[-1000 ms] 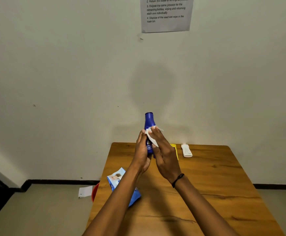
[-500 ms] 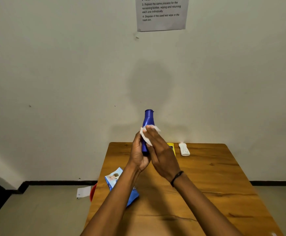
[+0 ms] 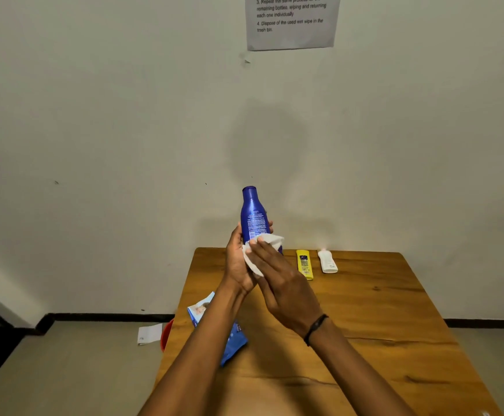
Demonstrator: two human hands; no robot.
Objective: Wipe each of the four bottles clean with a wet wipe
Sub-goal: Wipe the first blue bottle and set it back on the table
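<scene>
The lower part of the blue bottle (image 3: 253,216) is hidden behind the left hand (image 3: 238,262) and the white wipe (image 3: 259,253) under the right hand (image 3: 286,286). Its label text is too small to read. The left forearm covers part of the wipes pack (image 3: 232,340). The wall paper (image 3: 291,22), far above the hands, is cut off at the top edge.

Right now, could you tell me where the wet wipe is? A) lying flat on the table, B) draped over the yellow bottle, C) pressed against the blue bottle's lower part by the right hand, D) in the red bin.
C: the right hand presses the wipe against the lower part of the blue bottle, which the left hand holds.
</scene>
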